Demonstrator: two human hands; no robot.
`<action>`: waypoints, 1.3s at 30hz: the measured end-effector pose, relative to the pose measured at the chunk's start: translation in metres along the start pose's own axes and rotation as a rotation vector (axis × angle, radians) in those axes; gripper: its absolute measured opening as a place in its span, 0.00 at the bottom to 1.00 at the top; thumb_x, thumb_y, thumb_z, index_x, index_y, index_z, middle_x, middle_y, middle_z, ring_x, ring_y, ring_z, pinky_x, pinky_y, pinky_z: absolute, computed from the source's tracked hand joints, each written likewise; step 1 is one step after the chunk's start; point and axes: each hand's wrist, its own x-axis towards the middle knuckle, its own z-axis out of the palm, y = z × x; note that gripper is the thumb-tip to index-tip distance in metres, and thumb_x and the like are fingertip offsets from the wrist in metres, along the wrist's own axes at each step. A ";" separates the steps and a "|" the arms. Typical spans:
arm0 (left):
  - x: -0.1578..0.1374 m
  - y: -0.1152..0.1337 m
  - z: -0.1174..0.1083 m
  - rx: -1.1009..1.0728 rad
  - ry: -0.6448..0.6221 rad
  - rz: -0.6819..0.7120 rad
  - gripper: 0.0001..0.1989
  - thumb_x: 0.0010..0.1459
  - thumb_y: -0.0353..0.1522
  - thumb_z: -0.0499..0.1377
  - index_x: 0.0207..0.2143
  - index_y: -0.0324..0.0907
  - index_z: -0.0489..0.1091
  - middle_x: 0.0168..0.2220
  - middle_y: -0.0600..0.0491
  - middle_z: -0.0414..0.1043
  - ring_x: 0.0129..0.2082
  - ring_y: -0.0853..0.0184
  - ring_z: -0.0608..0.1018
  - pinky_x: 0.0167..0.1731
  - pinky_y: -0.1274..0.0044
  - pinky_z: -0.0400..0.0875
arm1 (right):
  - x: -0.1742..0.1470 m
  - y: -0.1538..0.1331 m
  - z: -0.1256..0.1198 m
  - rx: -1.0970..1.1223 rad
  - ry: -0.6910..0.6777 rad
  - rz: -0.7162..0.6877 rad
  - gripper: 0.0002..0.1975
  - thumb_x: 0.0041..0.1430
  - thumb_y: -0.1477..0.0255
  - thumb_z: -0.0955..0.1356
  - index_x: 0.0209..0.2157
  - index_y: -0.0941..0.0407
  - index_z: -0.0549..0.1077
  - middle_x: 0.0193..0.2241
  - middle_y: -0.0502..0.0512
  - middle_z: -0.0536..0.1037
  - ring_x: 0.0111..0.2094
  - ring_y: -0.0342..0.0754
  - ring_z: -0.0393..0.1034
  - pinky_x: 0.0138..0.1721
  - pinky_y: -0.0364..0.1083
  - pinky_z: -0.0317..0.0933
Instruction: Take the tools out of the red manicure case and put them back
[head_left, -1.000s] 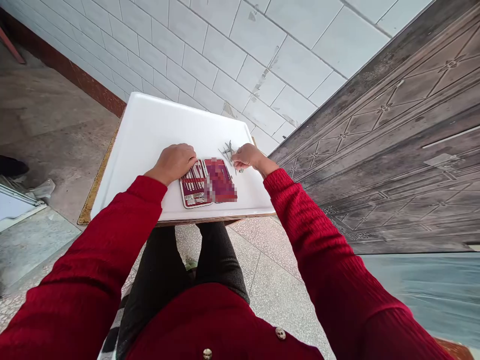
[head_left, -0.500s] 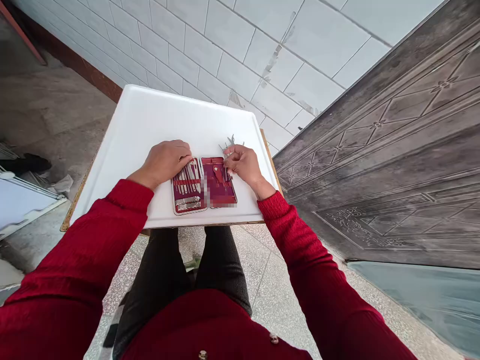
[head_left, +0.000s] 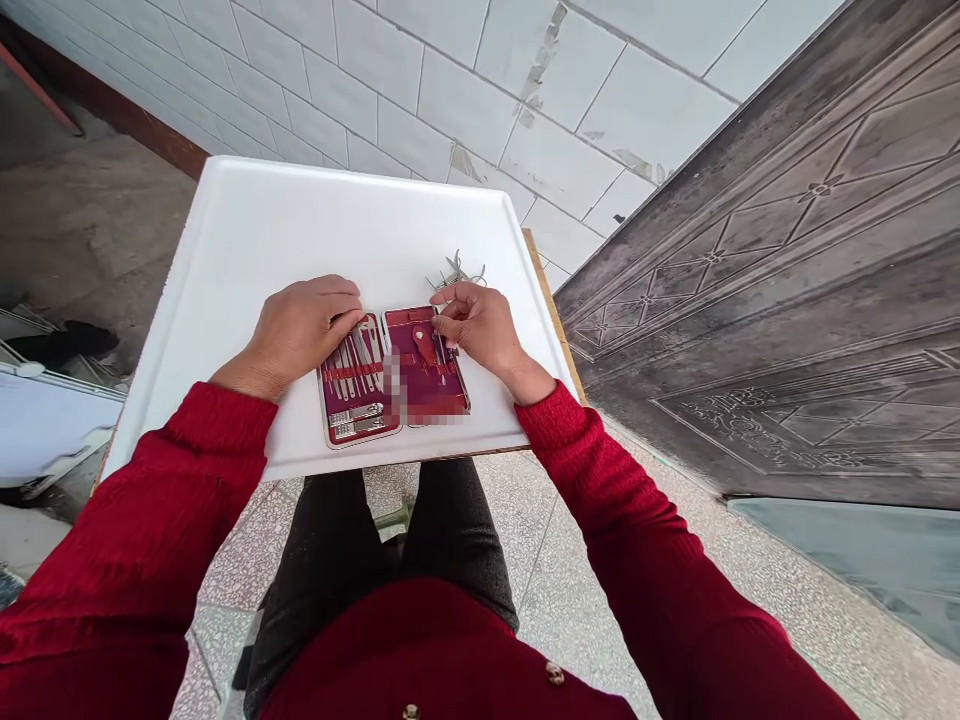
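A manicure set case (head_left: 409, 345) lies unfolded on the white tabletop, its lining dark red. Its left half carries several slim metal tools under a strap, with nail clippers (head_left: 356, 420) below them. My left hand (head_left: 304, 325) rests at the upper left corner, thumb and fingers closed on the case's edge. Over the right half, my right hand (head_left: 480, 325) pinches a slim metal manicure tool (head_left: 441, 372) whose lower part lies at the strap; its upper end is hidden by the fingers. Beside it is a red leather-like piece (head_left: 424, 345) with a snap button.
Loose metal nippers and small tools (head_left: 456, 268) lie behind my right hand on the white tabletop (head_left: 300, 220). A tiled wall (head_left: 465, 100) stands behind. To the right is a dark patterned door panel (head_left: 750, 260). My legs (head_left: 454, 530) are at the table's front edge.
The view has shifted slightly, so the table and case appear a little further left. Both hands keep nearly the same places on the case, and the right still pinches the slim tool.
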 end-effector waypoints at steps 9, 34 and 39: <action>0.000 0.000 -0.001 0.015 -0.004 -0.024 0.19 0.73 0.40 0.48 0.41 0.50 0.79 0.54 0.56 0.81 0.54 0.61 0.81 0.45 0.72 0.75 | -0.005 -0.007 0.002 -0.191 0.047 -0.011 0.05 0.56 0.76 0.70 0.35 0.54 0.77 0.24 0.46 0.75 0.27 0.45 0.71 0.34 0.44 0.64; 0.001 -0.003 0.000 0.049 -0.015 -0.028 0.18 0.73 0.40 0.48 0.44 0.51 0.79 0.55 0.55 0.81 0.56 0.59 0.81 0.49 0.69 0.77 | 0.004 -0.021 0.009 -0.518 0.077 -0.100 0.08 0.56 0.79 0.69 0.31 0.56 0.82 0.27 0.51 0.80 0.32 0.49 0.72 0.40 0.47 0.63; 0.001 -0.005 0.002 0.034 -0.006 -0.019 0.18 0.72 0.40 0.48 0.44 0.51 0.79 0.53 0.55 0.82 0.55 0.60 0.81 0.49 0.69 0.77 | 0.005 -0.019 0.009 -0.544 0.093 -0.119 0.10 0.58 0.78 0.68 0.34 0.56 0.83 0.29 0.52 0.81 0.34 0.50 0.74 0.41 0.48 0.64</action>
